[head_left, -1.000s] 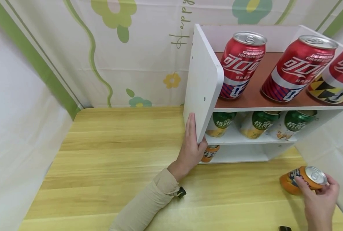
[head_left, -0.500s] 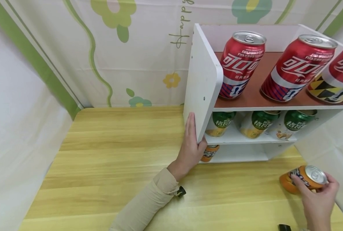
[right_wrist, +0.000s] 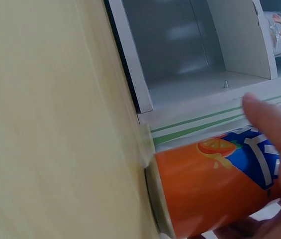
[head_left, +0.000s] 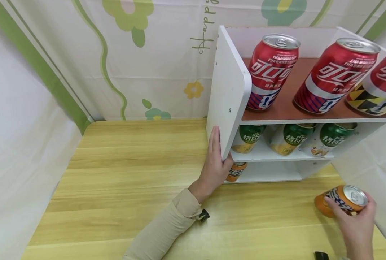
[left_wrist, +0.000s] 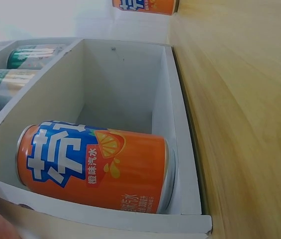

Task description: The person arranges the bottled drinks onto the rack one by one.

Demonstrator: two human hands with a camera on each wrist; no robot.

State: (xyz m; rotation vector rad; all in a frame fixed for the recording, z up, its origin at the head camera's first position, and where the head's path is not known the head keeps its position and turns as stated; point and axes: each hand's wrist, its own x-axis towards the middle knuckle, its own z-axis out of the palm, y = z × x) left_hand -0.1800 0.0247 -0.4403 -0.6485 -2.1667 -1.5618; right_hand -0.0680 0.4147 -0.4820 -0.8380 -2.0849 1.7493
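My left hand (head_left: 214, 169) grips the left side panel of a white shelf unit (head_left: 228, 94), fingers along its outer face and thumb at the front edge. My right hand (head_left: 358, 220) holds an orange soda can (head_left: 334, 202) around its upper part, with the thumb across the label. In the right wrist view that can's base is at the wooden tabletop; whether it fully rests there I cannot tell. Another orange soda can (left_wrist: 95, 167) stands at the left end of the bottom compartment, beside my left hand.
Red cola cans (head_left: 274, 74) stand on the top shelf. Green-and-white cans (head_left: 292, 141) line the middle shelf. The wooden table (head_left: 131, 173) extends left and in front of the unit. A patterned curtain (head_left: 167, 57) hangs behind.
The orange can in my right hand has turned, so its label shows differently. My right hand and thumb have shifted slightly left. My left hand has stayed on the side panel.
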